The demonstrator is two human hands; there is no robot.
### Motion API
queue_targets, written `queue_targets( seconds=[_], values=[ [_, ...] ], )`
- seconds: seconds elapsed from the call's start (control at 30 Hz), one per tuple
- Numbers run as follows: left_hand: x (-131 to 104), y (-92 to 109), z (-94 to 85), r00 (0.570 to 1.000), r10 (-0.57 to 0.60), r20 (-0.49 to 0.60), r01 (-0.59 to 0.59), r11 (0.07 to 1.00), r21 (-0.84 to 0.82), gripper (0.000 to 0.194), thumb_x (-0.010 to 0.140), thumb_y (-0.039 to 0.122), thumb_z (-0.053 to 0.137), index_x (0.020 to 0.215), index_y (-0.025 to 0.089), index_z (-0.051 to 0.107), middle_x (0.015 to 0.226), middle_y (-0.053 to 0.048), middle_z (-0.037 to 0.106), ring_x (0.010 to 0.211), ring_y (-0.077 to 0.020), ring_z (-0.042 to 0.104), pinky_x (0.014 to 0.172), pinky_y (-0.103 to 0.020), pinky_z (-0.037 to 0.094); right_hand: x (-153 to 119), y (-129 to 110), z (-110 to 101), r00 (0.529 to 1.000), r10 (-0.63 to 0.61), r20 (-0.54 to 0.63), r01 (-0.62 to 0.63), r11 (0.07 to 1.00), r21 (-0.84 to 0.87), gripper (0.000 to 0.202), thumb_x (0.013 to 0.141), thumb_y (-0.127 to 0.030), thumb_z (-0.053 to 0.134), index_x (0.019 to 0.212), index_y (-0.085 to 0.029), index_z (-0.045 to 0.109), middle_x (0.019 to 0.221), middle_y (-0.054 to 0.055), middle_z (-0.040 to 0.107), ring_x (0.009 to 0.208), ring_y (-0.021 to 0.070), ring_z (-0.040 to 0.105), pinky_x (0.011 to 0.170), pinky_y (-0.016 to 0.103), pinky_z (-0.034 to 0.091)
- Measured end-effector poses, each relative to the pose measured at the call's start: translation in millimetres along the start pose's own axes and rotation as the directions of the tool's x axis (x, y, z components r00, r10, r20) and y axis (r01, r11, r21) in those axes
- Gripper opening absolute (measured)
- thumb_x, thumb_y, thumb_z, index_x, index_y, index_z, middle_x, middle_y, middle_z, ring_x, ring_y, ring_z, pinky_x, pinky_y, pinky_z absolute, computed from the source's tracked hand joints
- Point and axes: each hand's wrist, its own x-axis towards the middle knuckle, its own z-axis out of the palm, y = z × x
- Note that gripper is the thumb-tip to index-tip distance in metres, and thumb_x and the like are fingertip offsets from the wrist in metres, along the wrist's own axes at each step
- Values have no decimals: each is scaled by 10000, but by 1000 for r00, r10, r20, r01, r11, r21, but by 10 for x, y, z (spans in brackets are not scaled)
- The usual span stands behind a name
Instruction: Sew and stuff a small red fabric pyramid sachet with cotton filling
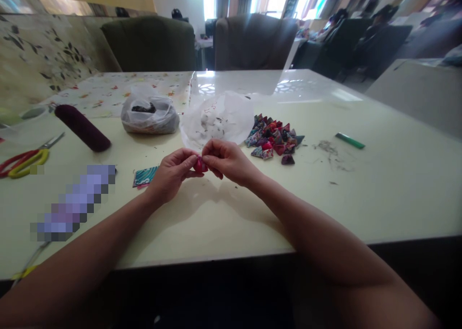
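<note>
Between my two hands, just above the table, is a small red fabric pouch [199,165]. My left hand [172,172] pinches its left side with thumb and fingers. The fingertips of my right hand [231,161] are closed on its upper right edge, hiding part of it. Partly behind my left hand lies a teal patterned fabric piece [143,177]. Beyond my hands, white plastic sheeting [234,115] holds pale stuffing with dark bits. To its right is a pile of small, pointed, stuffed fabric pieces [277,139] in mixed prints.
At left are scissors [28,161] with red and yellow handles, a dark maroon cylinder [83,127] and a blurred-out oblong object [74,204]. A plastic bag [153,120] stands farther back. A green stick-like object [350,140] lies right, near scattered dark scraps. Chairs [147,43] line the far edge.
</note>
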Motion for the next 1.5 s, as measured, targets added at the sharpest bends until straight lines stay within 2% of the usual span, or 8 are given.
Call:
queue_targets(
  seconds=[0.27,0.5,0.7,0.83,1.03,1.17,1.33,1.5],
  values=[
    [-9,-10,-8,1000,0,27,-1,1000,21,259,752,381,845,853,176,722,743,-5,713,700,-127,698,671,-246,618,8,-17,-17,992,102,78,-110,987,115,102,839,-94,596,799,-165,535,603,-51,593,428,43,467,362,151,347],
    [-14,-8,9,999,29,31,-31,996,82,278,746,397,840,839,167,714,736,-10,722,693,-128,697,677,-260,625,-6,-55,-26,982,189,25,-184,974,-135,110,844,-177,613,740,-145,594,545,-52,547,415,50,457,379,167,348],
    [-28,-28,20,997,65,31,-69,989,128,255,750,359,834,843,161,704,726,-6,714,679,-130,686,678,-284,627,-22,-48,27,995,55,-84,-84,915,-395,127,793,-158,607,669,-134,614,578,-26,579,526,66,483,491,189,333],
    [-26,-37,14,998,69,12,-70,984,163,237,776,350,810,845,150,704,715,1,691,654,-116,662,663,-272,623,-33,4,65,995,-43,-88,-4,878,-479,144,792,-159,595,650,-138,582,594,-23,568,571,74,465,533,215,300],
    [-18,17,39,996,65,-56,-58,992,110,228,796,355,779,826,143,700,724,-13,683,671,-119,650,613,-236,600,-19,31,30,993,-99,-65,78,960,-269,179,869,-272,580,734,-155,579,618,-25,536,599,83,456,552,216,331],
    [-21,58,48,991,78,-108,-70,995,73,230,787,356,774,815,143,691,715,-18,671,675,-125,643,612,-240,591,-25,2,13,988,-134,-82,119,978,-169,103,877,-256,583,816,-172,584,653,-28,542,601,82,454,552,212,356],
    [-16,74,49,985,95,-143,-89,995,43,265,759,369,795,818,142,672,719,-6,643,662,-118,623,610,-242,587,-52,-1,53,985,-168,-32,159,967,-198,120,888,-292,621,877,-174,634,642,-44,525,567,72,408,538,214,331],
    [-13,58,48,983,100,-151,-99,995,18,287,756,377,800,819,140,651,745,0,621,674,-108,610,612,-225,574,-67,51,77,973,-229,23,222,907,-357,98,900,-260,622,906,-172,667,594,-61,478,557,70,382,563,217,316]
  ],
)
